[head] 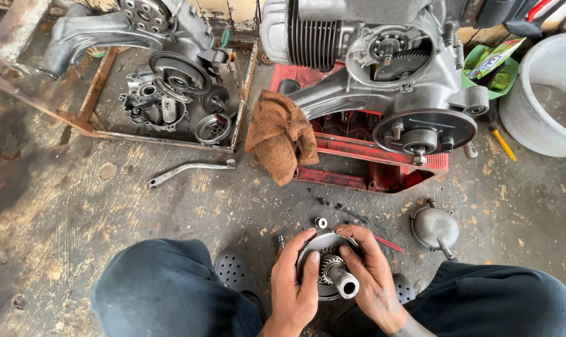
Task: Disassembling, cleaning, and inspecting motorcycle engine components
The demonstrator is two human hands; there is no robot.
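While cupped together, both hands (333, 274) around a geared shaft (336, 271).

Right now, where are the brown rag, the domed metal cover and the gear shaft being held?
brown rag (281, 134): head view, middle of the folded cloth.
domed metal cover (434, 226): head view, top of the dome.
gear shaft (344, 282): head view, its shiny cylindrical end.

Soft even daylight, sharp, wide-angle bowing

A repair workshop: a stripped engine (383, 68) on a red stand (370, 162), loose parts, an oily rag (281, 134), and a stained concrete floor (58, 206).
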